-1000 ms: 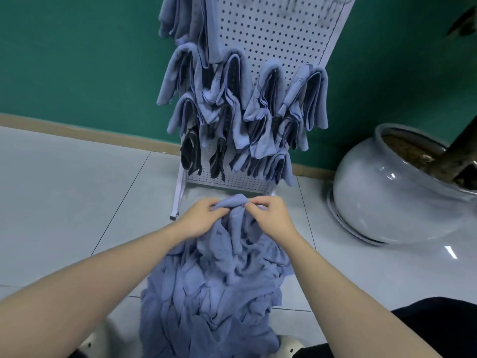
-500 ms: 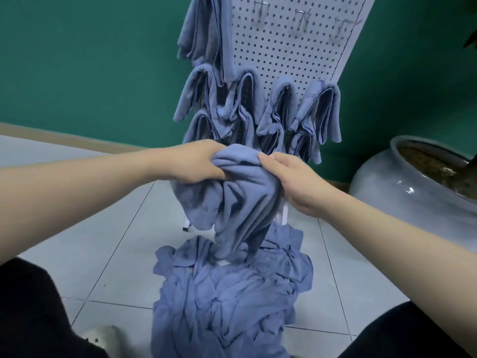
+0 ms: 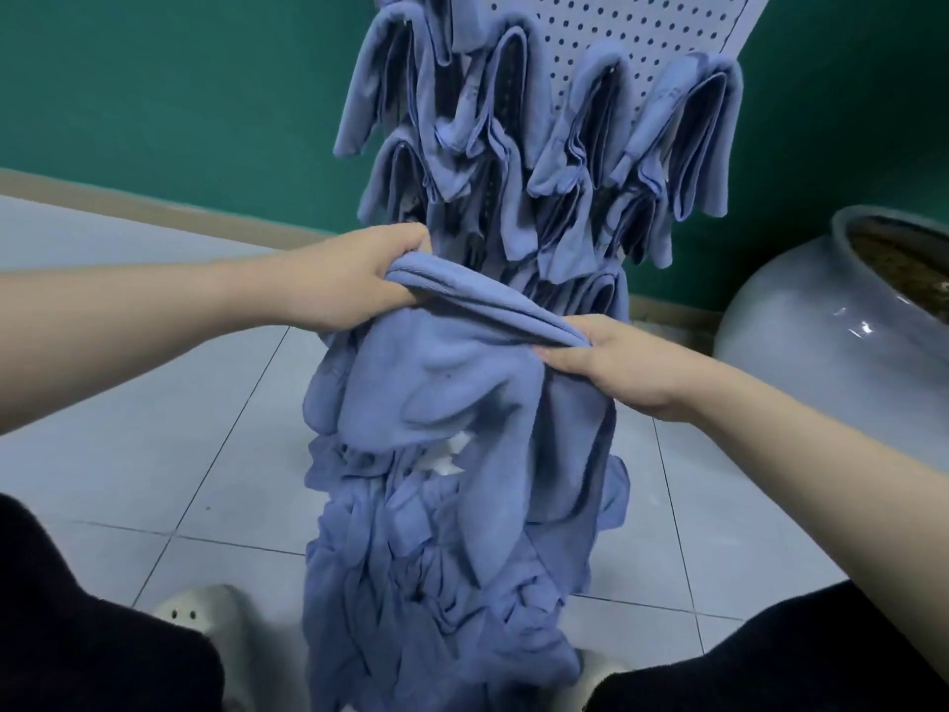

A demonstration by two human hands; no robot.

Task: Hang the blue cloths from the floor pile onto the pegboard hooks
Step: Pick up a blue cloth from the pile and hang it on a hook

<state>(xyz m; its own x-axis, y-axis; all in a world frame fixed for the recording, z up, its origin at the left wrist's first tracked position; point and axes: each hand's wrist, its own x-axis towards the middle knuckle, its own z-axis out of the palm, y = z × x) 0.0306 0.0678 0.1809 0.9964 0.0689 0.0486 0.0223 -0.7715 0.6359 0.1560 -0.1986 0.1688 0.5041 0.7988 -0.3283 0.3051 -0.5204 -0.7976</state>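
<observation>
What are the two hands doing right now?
Left hand: gripping one end of the blue cloth.
Right hand: gripping its other end.

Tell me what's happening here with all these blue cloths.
A person is hanging cloths on a rack. Both hands grip one soft blue cloth by its top edge, the left hand at one end and the right hand at the other, holding it stretched above the heap of blue cloths on the tiled floor. Just behind it stands the white perforated pegboard, already covered with folded blue cloths on its hooks. This cloth is not yet hung.
</observation>
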